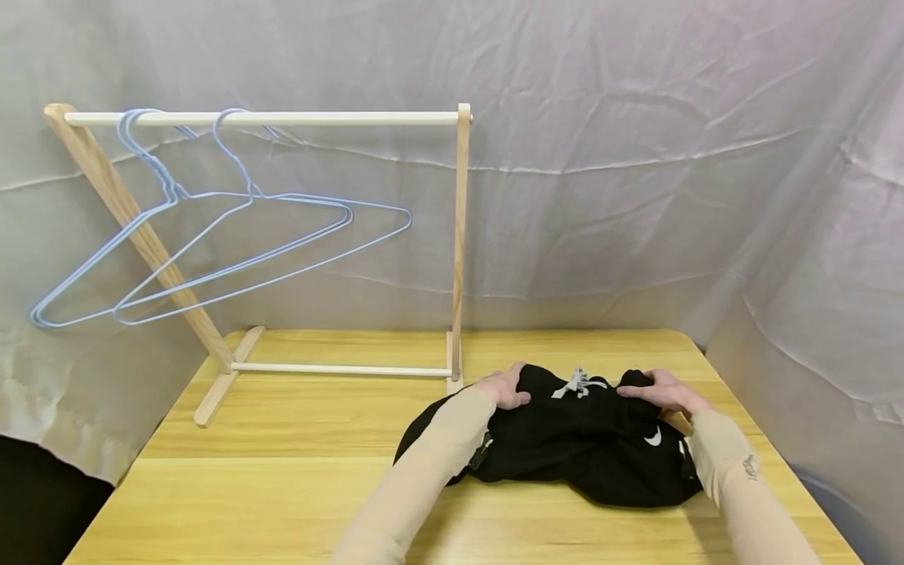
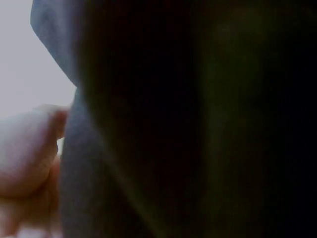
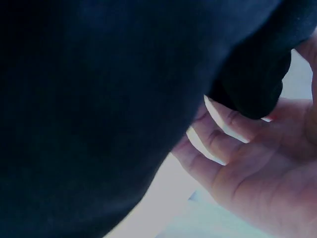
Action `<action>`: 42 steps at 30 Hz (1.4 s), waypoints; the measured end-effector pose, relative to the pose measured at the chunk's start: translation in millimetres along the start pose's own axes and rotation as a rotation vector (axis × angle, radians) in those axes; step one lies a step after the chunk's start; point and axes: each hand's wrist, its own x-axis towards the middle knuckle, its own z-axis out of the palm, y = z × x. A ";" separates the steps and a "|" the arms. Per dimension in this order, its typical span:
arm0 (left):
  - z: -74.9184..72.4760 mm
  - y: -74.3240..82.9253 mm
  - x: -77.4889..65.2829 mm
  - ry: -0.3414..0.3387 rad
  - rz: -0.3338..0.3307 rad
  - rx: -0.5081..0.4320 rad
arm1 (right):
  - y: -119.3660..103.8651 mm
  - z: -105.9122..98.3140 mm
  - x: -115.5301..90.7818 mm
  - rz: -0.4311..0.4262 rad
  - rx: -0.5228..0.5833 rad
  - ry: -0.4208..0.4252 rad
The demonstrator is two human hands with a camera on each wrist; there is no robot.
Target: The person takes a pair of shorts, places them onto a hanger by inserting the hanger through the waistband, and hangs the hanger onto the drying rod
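Black garment (image 1: 565,451) is soft matt cloth with a white printed logo. Table (image 1: 282,486) is smooth, slightly glossy yellow wood grain; rack (image 1: 461,235) is pale bare wood. Hangers (image 1: 233,259) look like thin blue coated wire. Backdrop (image 1: 636,157) is wrinkly grey fabric.

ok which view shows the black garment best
The head view: the whole black garment lies bunched on the table, gripped at its top edge by the left hand and right hand. Both wrist views show only dark cloth filling the frame, beside part of a hand.
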 end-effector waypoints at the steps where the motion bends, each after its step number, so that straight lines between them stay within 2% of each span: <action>1: 0.5 -0.6 0.1 0.000 -0.001 0.012 | -1.2 -0.1 -0.4 -0.012 -0.007 0.023; 5: 1.1 -4.9 -1.4 0.003 0.010 0.047 | -9.0 -3.0 -2.7 -0.069 -0.020 0.107; 10: -4.3 -11.6 -7.5 0.030 0.014 0.024 | -24.9 -14.0 -10.7 -0.124 -0.030 0.150; 12: -7.8 -13.3 -12.0 0.059 0.004 0.068 | -32.6 -20.2 -15.6 -0.152 -0.048 0.168; 15: -14.0 -14.0 -20.0 0.146 0.004 0.220 | -43.9 -30.2 -23.3 -0.188 -0.077 0.213; 18: -21.4 -13.4 -29.8 0.281 0.020 0.372 | -54.5 -39.7 -30.8 -0.218 -0.071 0.236; 21: -30.5 -15.0 -40.9 0.388 0.052 0.416 | -65.7 -48.0 -37.9 -0.252 -0.047 0.233; 24: -41.7 -19.4 -52.2 0.441 0.103 0.381 | -78.0 -53.0 -45.6 -0.308 -0.036 0.259; 29: -63.3 -31.4 -68.3 0.497 0.216 0.174 | -98.8 -57.4 -60.2 -0.423 -0.010 0.325; 32: -80.6 -37.3 -79.9 0.552 0.236 0.093 | -114.3 -58.0 -68.0 -0.564 0.003 0.390; 36: -110.5 -44.5 -101.5 0.667 0.241 0.080 | -138.4 -59.3 -80.5 -0.831 -0.001 0.484; 39: -135.8 -48.6 -121.0 0.751 0.288 0.087 | -157.2 -64.2 -91.0 -1.014 -0.024 0.529; 40: -144.3 -49.7 -128.0 0.759 0.310 0.093 | -163.6 -66.5 -94.1 -1.067 -0.034 0.537; 42: -158.0 -52.3 -140.0 0.732 0.367 0.114 | -172.6 -71.8 -96.7 -1.160 -0.074 0.537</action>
